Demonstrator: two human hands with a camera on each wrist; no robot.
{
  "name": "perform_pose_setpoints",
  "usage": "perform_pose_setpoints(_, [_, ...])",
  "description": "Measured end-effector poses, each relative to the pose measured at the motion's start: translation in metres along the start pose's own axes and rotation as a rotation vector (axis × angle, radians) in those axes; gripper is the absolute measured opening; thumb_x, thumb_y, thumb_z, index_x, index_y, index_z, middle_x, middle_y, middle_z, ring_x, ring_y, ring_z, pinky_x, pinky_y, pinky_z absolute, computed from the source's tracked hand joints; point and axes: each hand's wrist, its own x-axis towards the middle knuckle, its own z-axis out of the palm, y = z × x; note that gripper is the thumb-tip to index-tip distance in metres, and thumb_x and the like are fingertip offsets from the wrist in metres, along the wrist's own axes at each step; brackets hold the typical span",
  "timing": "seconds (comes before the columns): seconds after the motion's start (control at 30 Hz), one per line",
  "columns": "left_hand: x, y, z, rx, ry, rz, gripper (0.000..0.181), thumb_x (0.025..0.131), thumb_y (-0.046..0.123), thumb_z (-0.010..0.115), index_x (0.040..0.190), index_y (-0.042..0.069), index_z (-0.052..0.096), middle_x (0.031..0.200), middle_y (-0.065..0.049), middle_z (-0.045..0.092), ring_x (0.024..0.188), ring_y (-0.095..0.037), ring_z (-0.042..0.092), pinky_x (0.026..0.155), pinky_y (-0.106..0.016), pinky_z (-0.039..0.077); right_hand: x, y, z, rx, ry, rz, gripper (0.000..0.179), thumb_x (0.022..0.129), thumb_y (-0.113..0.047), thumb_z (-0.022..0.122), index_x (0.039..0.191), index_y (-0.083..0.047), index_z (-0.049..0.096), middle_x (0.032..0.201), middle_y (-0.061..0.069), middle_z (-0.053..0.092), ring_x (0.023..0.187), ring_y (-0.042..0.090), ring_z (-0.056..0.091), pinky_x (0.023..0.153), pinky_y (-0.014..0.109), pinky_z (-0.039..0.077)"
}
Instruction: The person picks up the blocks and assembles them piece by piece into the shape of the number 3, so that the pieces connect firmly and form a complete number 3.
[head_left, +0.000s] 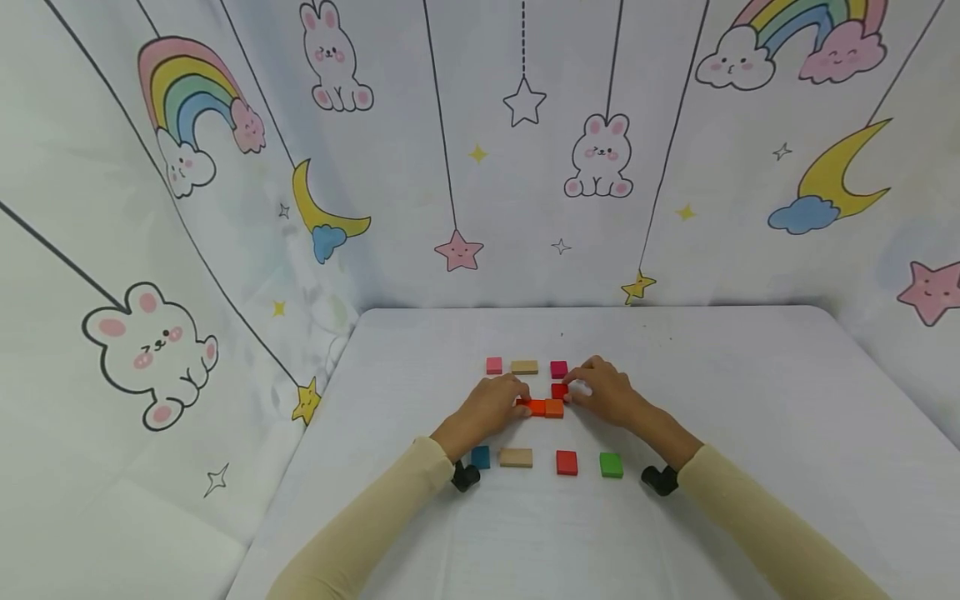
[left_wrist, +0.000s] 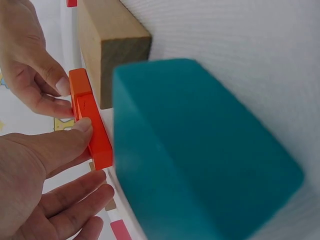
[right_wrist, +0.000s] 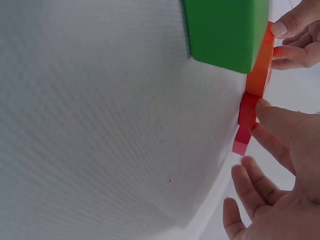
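Near the middle of the table, my left hand (head_left: 489,407) pinches a red-orange block (head_left: 536,407) between thumb and index finger. That block lies end to end with an orange block (head_left: 553,409). My right hand (head_left: 606,392) has its thumb and index finger on a small red block (head_left: 558,391), just behind the orange one. In the right wrist view the red block (right_wrist: 248,110) meets the orange block (right_wrist: 261,75), and a crimson block (right_wrist: 242,140) is beyond it. The other fingers of both hands are spread loosely.
Behind the hands lie a pink block (head_left: 493,366), a wooden block (head_left: 524,367) and the crimson block. In front are a blue block (head_left: 480,457), another wooden block (head_left: 516,457), a red block (head_left: 566,462) and a green block (head_left: 611,465). A patterned curtain (head_left: 405,167) hangs behind the white table (head_left: 675,542).
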Motion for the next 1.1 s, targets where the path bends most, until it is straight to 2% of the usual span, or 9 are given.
perform_pose_setpoints(1.1, [0.0011,-0.0001,0.0006,0.001,-0.008,-0.006,0.027,0.099,0.033,0.076,0.12,0.017,0.078,0.118,0.0,0.073,0.106,-0.018,0.067,0.097,-0.033,0.057,-0.0011,-0.0014,-0.0035,-0.019,-0.016,-0.012,0.032,0.094,-0.021,0.08,0.124,-0.01,0.074,0.128,0.02,0.061,0.122,0.037,0.057,0.095,0.063,0.052])
